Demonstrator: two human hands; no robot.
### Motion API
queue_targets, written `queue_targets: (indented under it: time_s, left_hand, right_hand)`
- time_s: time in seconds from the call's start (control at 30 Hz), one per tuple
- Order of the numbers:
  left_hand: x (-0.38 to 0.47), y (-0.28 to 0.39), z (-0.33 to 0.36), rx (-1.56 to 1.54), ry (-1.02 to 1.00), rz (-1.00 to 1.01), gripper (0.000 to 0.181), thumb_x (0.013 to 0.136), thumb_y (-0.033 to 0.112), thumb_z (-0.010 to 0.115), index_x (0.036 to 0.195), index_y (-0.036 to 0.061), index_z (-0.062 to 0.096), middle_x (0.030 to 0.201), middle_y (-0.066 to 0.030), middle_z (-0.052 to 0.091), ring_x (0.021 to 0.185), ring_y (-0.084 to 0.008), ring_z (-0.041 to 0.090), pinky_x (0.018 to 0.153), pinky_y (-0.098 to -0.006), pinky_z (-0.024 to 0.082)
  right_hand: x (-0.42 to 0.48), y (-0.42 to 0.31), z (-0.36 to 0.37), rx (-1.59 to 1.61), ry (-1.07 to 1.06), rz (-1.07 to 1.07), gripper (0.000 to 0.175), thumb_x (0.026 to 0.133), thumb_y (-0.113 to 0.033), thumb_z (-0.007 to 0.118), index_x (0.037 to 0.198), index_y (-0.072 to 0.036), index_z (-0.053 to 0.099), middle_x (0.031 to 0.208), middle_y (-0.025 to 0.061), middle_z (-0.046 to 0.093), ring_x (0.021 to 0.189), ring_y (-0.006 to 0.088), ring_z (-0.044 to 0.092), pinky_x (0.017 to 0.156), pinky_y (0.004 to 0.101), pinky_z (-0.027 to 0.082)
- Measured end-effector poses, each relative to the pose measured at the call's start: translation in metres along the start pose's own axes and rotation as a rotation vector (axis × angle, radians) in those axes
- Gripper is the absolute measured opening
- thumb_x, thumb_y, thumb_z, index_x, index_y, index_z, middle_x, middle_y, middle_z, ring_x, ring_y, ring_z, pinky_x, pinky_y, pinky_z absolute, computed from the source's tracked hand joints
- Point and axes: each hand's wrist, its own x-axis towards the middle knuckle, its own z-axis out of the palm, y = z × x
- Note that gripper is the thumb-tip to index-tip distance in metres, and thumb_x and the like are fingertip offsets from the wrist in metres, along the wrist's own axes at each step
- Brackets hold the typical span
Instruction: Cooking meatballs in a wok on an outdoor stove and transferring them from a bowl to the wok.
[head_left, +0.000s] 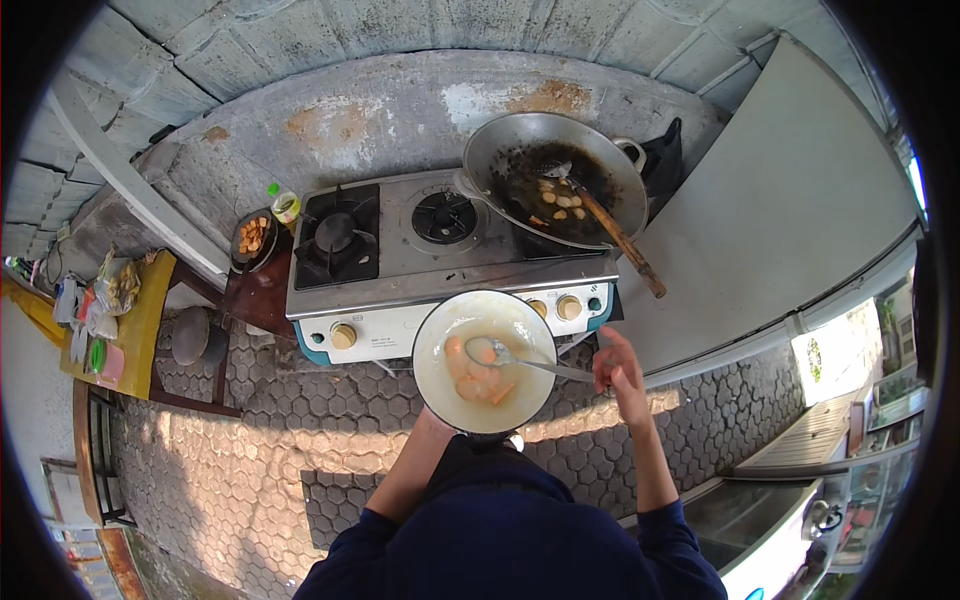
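Observation:
My left hand (439, 421) holds a white enamel bowl (442, 311) from beneath, with most of its fingers hidden. Orange and pale food pieces (476, 379) lie in cloudy liquid in the bowl. A metal spoon (536, 366) rests across it, its handle reaching out over the right rim. Beside the handle's end is my right hand (621, 375), fingers apart; whether it touches the handle is not clear. Ahead, a large wok (510, 135) stands on the gas stove's right side, with small pale pieces (562, 201) in dark oil and a wooden-handled metal turner (619, 236).
The gas stove (442, 281) has bare left and middle burners. At its left stand an oil bottle (285, 204) and a plate of browned pieces (253, 236). A yellow-covered table (150, 330) bears bags and a pink container. A grey panel (750, 225) rises at right.

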Motion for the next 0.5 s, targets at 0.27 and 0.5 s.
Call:
queue_targets:
  time_s: [0.27,0.5]
  left_hand:
    - [0.023,0.001,-0.010,1.138,0.114,0.164,0.050,0.086,0.039,0.042,0.124,0.0069,0.036,0.118,-0.0117,0.047,0.104,-0.0246,0.049,0.088,-0.0400,0.041]
    - [0.034,-0.007,-0.007,1.198,0.122,0.260,0.047,0.086,0.036,0.042,0.123,0.0084,0.038,0.119,-0.0097,0.047,0.105,-0.0252,0.048,0.088,-0.0412,0.040]
  right_hand:
    - [-0.011,-0.022,0.057,-0.128,0.245,-0.124,0.025,0.087,-0.019,0.048,0.095,0.003,0.057,0.063,0.0031,0.049,0.051,0.0067,0.043,0.046,0.0183,0.033]
    - [-0.024,-0.046,0.033,-0.473,0.285,-0.270,0.023,0.088,-0.015,0.045,0.091,0.003,0.059,0.071,0.0089,0.058,0.050,0.0070,0.046,0.045,0.0188,0.036]
